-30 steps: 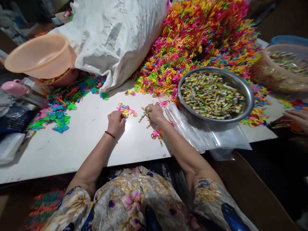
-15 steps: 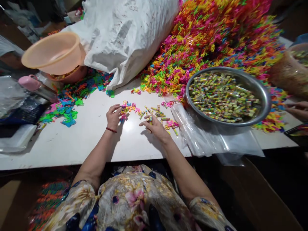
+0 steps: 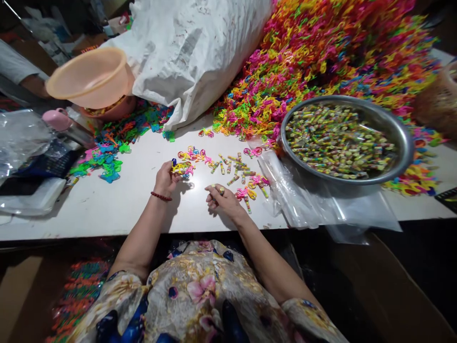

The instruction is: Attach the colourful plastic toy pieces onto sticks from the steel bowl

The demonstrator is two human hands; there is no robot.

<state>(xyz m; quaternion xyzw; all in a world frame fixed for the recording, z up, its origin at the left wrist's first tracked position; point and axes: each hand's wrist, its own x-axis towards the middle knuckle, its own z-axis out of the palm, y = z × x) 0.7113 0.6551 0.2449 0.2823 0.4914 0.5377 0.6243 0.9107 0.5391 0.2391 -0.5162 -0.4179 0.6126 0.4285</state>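
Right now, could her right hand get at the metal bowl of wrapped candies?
Probably yes. The right hand rests on the white table, and only flat clear plastic bags lie between it and the metal bowl.

Open table (image 3: 117,209): bare white strip along the near edge, from nine o'clock round to six, passable for either hand. Twelve o'clock: small toys (image 3: 228,166) scattered, white sack (image 3: 193,52) behind. Two o'clock: steel bowl (image 3: 344,140) and toy heap (image 3: 332,57) (solid wall). Three o'clock: clear bags (image 3: 314,205). Ten o'clock: orange basin (image 3: 89,78), loose toys.
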